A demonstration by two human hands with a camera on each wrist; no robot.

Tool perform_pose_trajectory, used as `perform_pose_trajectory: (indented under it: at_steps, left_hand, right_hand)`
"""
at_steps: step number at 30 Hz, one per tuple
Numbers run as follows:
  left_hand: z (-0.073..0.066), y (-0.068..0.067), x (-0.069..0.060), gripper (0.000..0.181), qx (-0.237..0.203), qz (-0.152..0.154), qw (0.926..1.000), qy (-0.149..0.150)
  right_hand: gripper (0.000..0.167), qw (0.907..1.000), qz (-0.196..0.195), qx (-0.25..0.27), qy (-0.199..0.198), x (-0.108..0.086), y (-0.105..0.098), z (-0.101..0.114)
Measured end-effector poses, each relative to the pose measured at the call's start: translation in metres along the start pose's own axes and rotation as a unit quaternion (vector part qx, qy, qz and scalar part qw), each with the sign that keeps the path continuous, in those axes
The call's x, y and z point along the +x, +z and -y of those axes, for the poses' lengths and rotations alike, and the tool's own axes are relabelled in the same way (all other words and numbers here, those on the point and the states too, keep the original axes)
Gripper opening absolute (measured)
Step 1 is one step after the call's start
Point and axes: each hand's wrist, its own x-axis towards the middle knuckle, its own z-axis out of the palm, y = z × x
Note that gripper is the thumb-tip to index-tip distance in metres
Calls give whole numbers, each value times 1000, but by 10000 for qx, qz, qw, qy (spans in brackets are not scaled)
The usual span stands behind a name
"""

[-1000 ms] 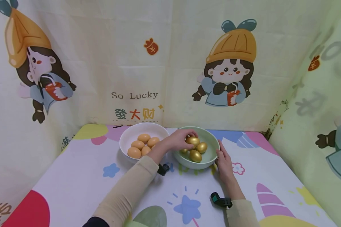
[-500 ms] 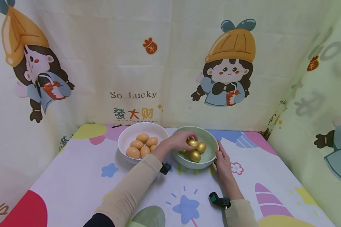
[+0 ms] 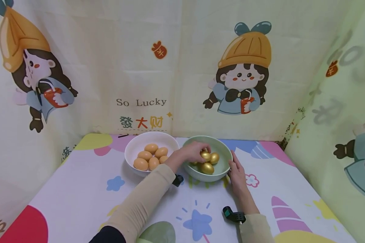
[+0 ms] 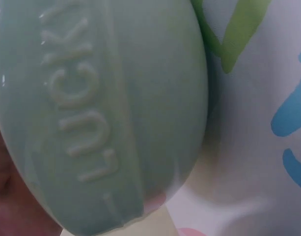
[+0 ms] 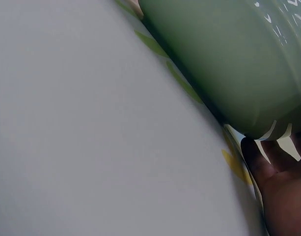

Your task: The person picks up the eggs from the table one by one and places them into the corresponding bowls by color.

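Observation:
A pale green bowl stands on the table with several golden eggs inside. Reaching into it from the left, my left hand holds one golden egg between thumb and fingers, low among the others. My right hand rests against the bowl's right outer wall, its fingers fairly straight; in the right wrist view the fingers touch the bowl's side. The left wrist view shows the bowl's outer wall with raised letters, and the left hand's grip is hidden there.
Left of the green bowl stands a white bowl with several brown eggs, partly behind my left forearm. A patterned cloth covers the table. A printed curtain hangs behind the table's far edge.
My left hand has lowered the golden egg slightly into the green bowl, among the other golden eggs. The right hand keeps its place on the bowl. The head view has shifted a little.

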Motion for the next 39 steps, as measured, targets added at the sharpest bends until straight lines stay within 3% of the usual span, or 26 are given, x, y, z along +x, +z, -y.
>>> perform_pose_trajectory:
  at_steps: [11,18,39]
  left_hand:
    - [-2,6,3,36,34,262,9995,146]
    - [-4,9,1,34,421,326,9980,339]
    - [3,11,3,37,849,526,9945,312]
  right_hand:
    - [54,9998,38,49,-165,2,-2,-3]
    - [54,9999,24,-46,-88,1,-1,-2]
    - [54,9998,-24,-164,-69,-1,0,0]
